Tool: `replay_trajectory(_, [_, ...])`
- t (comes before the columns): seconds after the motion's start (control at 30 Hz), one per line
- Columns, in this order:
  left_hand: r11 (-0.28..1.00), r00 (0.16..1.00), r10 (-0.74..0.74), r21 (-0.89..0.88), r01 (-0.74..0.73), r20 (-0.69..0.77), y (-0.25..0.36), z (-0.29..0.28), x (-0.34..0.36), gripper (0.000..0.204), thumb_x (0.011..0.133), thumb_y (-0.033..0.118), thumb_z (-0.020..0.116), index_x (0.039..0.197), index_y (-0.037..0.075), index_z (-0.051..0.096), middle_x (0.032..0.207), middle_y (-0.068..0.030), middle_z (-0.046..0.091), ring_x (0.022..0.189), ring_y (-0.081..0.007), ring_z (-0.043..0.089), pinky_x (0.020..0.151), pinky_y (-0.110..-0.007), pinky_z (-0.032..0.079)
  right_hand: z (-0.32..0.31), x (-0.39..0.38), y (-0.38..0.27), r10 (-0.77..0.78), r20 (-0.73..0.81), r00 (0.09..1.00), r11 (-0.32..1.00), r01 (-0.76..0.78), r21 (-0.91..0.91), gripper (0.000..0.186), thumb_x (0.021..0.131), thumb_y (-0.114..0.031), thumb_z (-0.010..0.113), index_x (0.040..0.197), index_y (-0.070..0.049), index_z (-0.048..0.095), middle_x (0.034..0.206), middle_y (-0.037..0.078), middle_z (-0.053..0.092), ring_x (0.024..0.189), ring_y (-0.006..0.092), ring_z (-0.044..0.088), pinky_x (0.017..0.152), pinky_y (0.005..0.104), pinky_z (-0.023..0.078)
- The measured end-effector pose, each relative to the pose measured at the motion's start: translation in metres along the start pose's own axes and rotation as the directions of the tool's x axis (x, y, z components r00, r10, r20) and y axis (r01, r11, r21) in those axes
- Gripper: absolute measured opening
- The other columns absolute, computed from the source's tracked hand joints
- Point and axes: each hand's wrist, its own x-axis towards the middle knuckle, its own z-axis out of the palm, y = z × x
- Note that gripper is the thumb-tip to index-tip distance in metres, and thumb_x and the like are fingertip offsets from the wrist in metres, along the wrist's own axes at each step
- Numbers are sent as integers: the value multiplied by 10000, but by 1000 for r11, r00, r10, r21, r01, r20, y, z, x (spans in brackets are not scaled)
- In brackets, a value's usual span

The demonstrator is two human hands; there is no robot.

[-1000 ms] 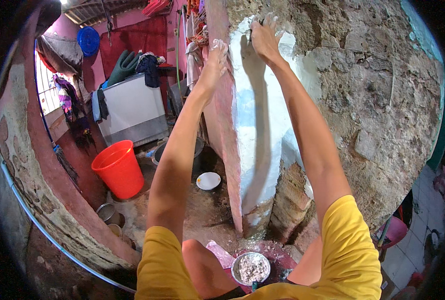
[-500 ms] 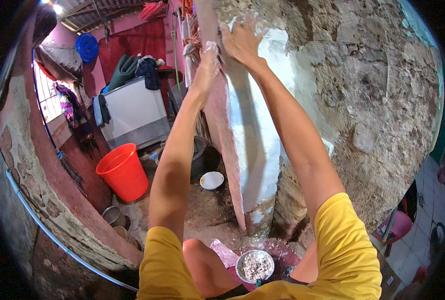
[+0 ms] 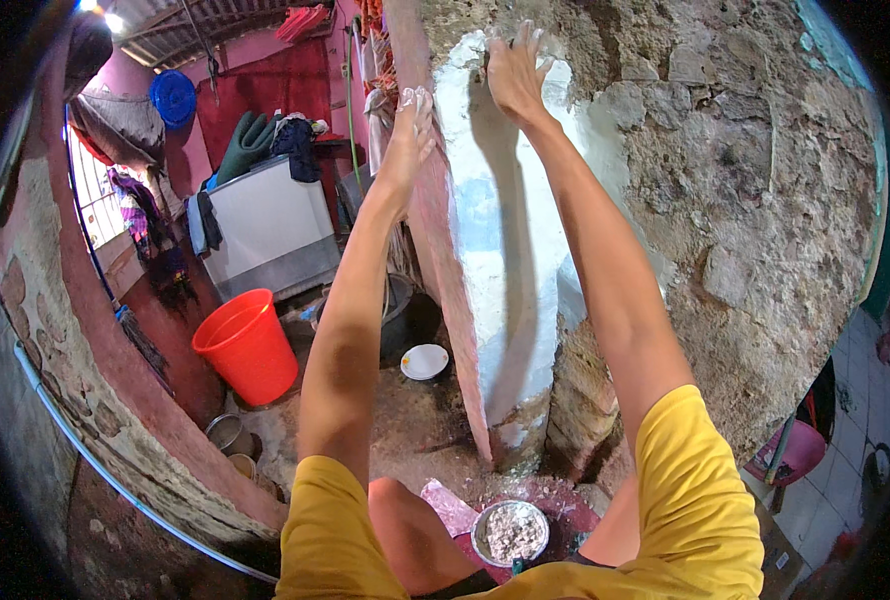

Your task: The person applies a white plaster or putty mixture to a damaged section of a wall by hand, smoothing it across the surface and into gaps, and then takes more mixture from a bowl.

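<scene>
Head view, right hand [image 3: 517, 72] spread flat on white plaster patch [image 3: 495, 230], left hand [image 3: 408, 135] open on pillar edge [image 3: 435, 200].

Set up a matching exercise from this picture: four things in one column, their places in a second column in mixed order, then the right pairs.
Things:
1. right hand
2. left hand
3. orange bucket
4. bowl of grey mix

Places:
A. on the ground by the person's knees
B. flat on the white plastered face of the wall corner
C. on the ground at the left, below the white appliance
D. on the pink edge of the wall corner

Pairs: 1-B, 2-D, 3-C, 4-A
</scene>
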Motion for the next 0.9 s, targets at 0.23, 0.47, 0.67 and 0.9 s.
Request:
replay_trajectory(0.23, [1000,1000,10,20,-11,30,-5,0,3,709,936,524,230,1433,45,67,1484,-120,163,1370,-249,157,1101,-378,159,10,-21,10,-116,24,993,983,119,-143,583,888,-392,323,1323,-12,403,1464,237,116,1358,415,38,1042,617,7])
replay_trajectory(0.47, [999,1000,6,40,-7,25,2,8,0,710,936,524,221,1431,38,69,1484,-122,160,1371,-251,156,1101,-387,156,0,-1,22,-154,-110,982,983,140,-121,510,910,-426,296,1226,-115,547,1454,251,143,1354,422,58,1051,585,-12])
replay_trajectory(0.67, [998,999,7,64,-10,36,-3,-3,0,722,933,530,223,1429,28,67,1485,-130,149,1372,-258,147,1099,-389,168,3,-16,22,-165,34,986,959,169,-227,539,880,-418,366,1308,-103,459,1451,231,178,1359,393,88,1055,598,18])
replay_trajectory(0.9, [998,998,29,48,-32,58,-1,4,1,725,932,527,228,1426,20,71,1482,-144,147,1372,-258,145,1100,-384,170,-4,-3,19,-211,13,977,957,209,-202,548,869,-445,389,1288,-105,485,1457,234,153,1358,395,92,1049,608,46])
